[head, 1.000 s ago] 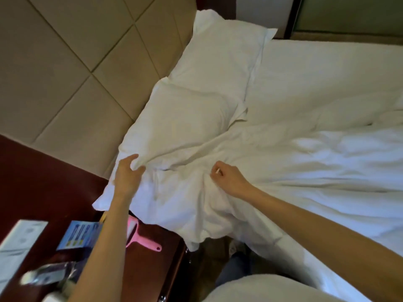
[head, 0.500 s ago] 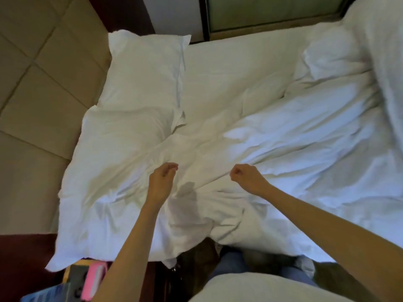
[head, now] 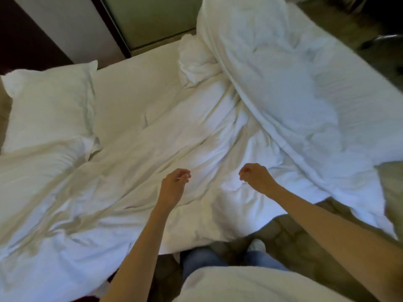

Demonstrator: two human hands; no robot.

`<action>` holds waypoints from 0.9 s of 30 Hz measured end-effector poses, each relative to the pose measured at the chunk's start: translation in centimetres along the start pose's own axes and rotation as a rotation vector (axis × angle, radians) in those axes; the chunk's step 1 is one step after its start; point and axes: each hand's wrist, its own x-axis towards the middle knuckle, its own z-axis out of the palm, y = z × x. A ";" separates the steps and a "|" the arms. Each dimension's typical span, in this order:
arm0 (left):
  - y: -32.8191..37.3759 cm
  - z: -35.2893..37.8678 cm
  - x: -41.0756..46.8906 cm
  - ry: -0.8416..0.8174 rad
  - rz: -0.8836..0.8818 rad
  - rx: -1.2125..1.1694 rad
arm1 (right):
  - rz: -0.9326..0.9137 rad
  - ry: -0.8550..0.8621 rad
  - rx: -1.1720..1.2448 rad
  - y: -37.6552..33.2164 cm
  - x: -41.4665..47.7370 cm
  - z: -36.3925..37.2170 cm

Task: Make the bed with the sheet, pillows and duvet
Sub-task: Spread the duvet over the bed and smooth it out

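Along the left edge, two white pillows sit at the head of the bed: the far pillow [head: 50, 110] lies bare in the upper left, and the near pillow [head: 32, 171] below it is partly under cloth. They seem already placed. Right of them, the fitted sheet [head: 135, 83] shows flat and uncovered in the upper middle. At lower centre the left hand [head: 174, 186] hovers over the wrinkled bedding, fingers curled in with no cloth in them. Just right of it, the right hand [head: 255, 177] is balled the same way and also holds nothing, probably between grabs. The duvet [head: 283, 94] is heaped across the right half, one thick fold rising to the top edge, so it likely still needs spreading. Patterned carpet [head: 290, 232] shows below the mattress edge, and a dark-framed wall panel [head: 152, 20] stands beyond the bed.
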 end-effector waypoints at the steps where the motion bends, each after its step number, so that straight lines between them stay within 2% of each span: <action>1: 1.2 1.8 0.0 -0.009 0.006 0.003 | 0.008 0.019 -0.006 1.5 0.0 -1.8; 8: 6.7 10.9 1.6 -0.112 -0.026 -0.033 | 0.112 0.154 -0.052 9.0 1.3 -9.2; 13: 9.6 14.6 5.3 -0.108 -0.079 -0.149 | 0.128 0.256 -0.056 11.5 3.9 -12.5; 17: 12.5 18.4 9.4 -0.156 -0.157 -0.279 | 0.231 0.304 -0.234 13.5 6.5 -16.1; 22: 17.8 24.6 14.1 -0.314 -0.284 -0.416 | 0.377 0.305 -0.266 17.1 8.9 -21.4; 27: 21.7 29.2 16.6 -0.306 -0.545 -0.617 | 0.339 0.183 -0.230 19.2 10.5 -24.2</action>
